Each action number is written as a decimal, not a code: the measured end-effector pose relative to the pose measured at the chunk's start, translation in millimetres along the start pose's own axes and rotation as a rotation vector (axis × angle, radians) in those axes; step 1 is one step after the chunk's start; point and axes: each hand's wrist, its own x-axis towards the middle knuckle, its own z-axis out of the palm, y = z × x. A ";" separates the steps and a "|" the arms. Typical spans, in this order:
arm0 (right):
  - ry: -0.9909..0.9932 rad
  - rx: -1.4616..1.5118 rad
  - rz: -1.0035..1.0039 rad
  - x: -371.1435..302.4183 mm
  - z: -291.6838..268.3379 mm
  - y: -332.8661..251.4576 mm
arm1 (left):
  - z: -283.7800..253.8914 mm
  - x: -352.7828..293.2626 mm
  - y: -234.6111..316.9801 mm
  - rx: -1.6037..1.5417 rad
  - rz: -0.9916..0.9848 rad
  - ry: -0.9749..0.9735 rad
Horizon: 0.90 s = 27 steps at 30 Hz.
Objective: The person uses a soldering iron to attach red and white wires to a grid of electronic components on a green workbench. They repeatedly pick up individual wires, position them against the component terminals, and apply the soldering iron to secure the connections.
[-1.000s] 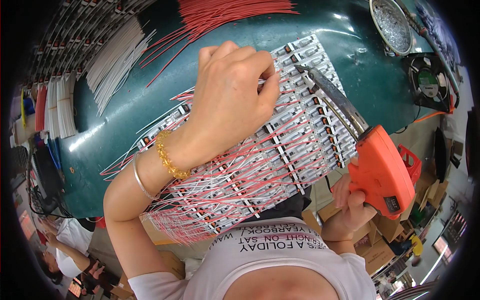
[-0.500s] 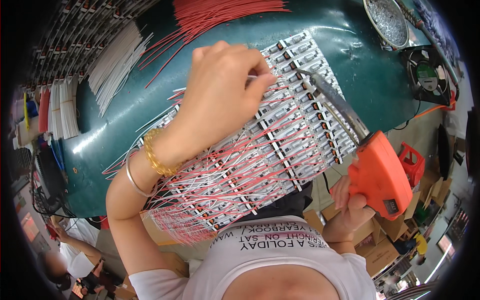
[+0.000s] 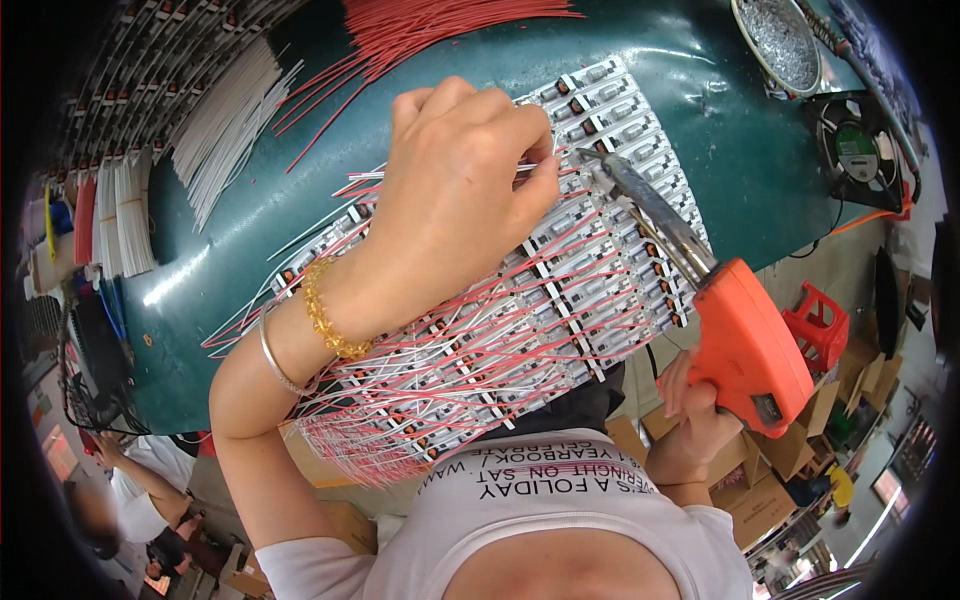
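My left hand (image 3: 470, 185), fingers pinched, holds thin red and white wires (image 3: 362, 177) above a wide panel of small circuit boards (image 3: 625, 125). The wire ends are mostly hidden by my fingers. In my right hand (image 3: 695, 410) is an orange soldering gun (image 3: 755, 345). Its long metal tip (image 3: 640, 190) slants up and left, and its end is close to my left fingertips, over the panel. Many red and white wires (image 3: 480, 350) cross the lower part of the panel and hang in a bunch off its near left corner.
Loose red wires (image 3: 420, 35) and white wires (image 3: 230, 130) lie on the green table (image 3: 190, 330). Bundled wires (image 3: 130, 220) and more board strips (image 3: 150, 80) are at the left. A round dish (image 3: 775, 45) and small fan (image 3: 855, 150) stand far right. Another person (image 3: 140, 490) is at lower left.
My left hand has shifted slightly right, still pinched. The soldering gun has moved a little left, bringing its tip closer to my left fingertips.
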 end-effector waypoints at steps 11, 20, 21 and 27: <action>-0.027 0.264 0.009 12.9 11.3 -14.2 | 1.7 0.9 -0.5 -0.013 -0.018 -0.008; -0.054 0.487 -0.035 15.1 -2.4 5.3 | -78.1 -19.4 -51.8 0.697 -0.115 0.215; -0.047 0.517 -0.022 16.2 -3.3 5.1 | -88.4 -25.0 -71.6 0.834 -0.189 0.225; -0.051 0.529 -0.029 16.7 0.0 8.9 | -101.9 -49.6 -137.8 0.614 -0.159 0.162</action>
